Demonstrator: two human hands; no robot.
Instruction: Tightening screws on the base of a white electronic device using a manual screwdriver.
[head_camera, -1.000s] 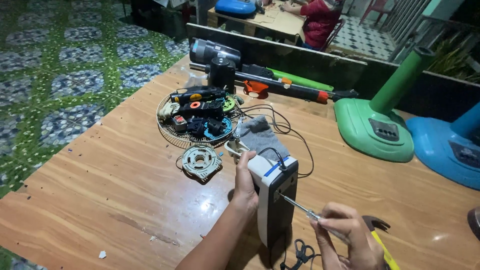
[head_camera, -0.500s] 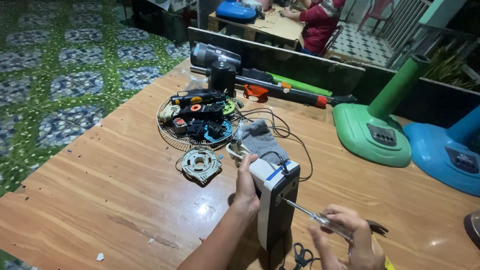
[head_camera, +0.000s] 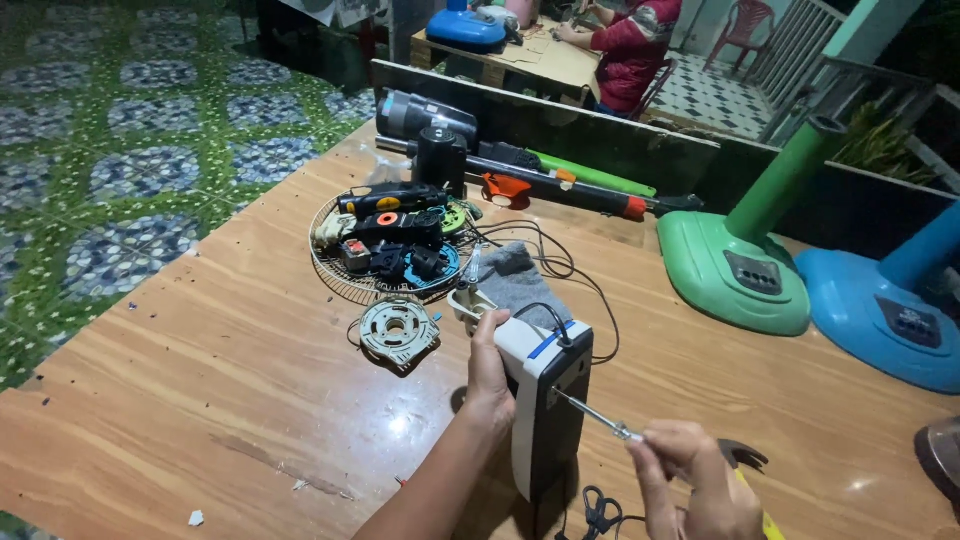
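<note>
Now the left hand (head_camera: 489, 385) grips the white box (head_camera: 545, 400) upright near the table's (head_camera: 200, 380) near edge, while the right hand (head_camera: 695, 480), closed on the screwdriver (head_camera: 595, 413), has brought its tip against the box's dark face

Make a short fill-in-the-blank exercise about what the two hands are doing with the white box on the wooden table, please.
1. The left hand steadies the white box from its ____ side.
2. The right hand holds a ____ whose tip touches the box.
3. The round grey part lies on the ____ table.
4. Beside the blue fan base stands a ____ one.

Missing words: left; screwdriver; wooden; green
</note>
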